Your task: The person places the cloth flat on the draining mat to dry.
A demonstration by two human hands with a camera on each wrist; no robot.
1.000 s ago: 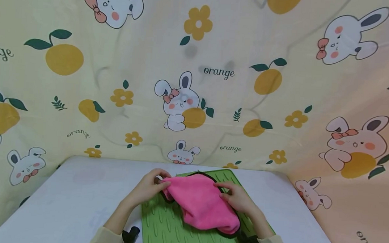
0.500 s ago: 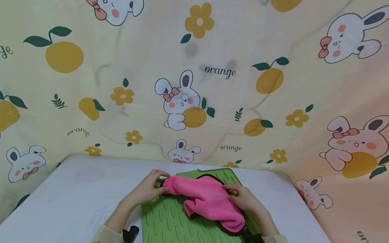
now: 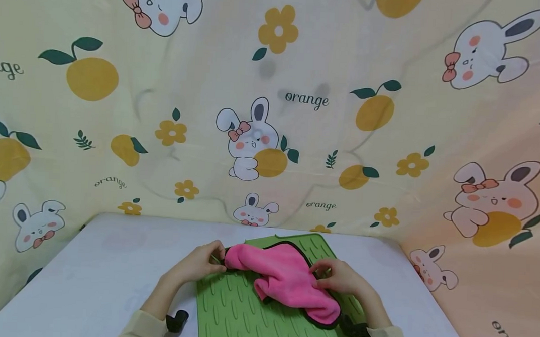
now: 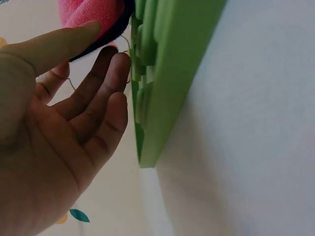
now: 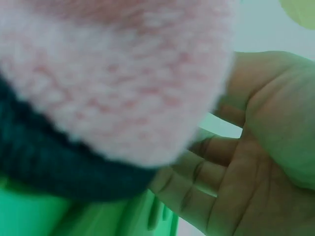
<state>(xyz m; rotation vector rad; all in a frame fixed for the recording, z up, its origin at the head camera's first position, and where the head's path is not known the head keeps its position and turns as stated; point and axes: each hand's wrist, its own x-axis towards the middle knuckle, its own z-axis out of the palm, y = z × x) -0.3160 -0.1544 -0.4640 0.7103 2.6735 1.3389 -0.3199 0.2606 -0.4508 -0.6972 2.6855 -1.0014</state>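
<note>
"What changed?"

"The pink cloth [image 3: 287, 281] got more scrunched on the green mat [image 3: 227, 307], so I think there's less flat part to work on."

"And the hands?"

"Both half bent: left hand [image 3: 199, 262] at its edge, right hand [image 3: 340, 277] on it. Can't tell if they pinch."

Soft, even light fills my desk [image 3: 111, 277], while my left fingers [image 4: 113, 123] look dim and shadowed and the pink fleece cloth [image 5: 123, 98] blurs, washed-out and green-tinged, close to my right-wrist camera.
</note>
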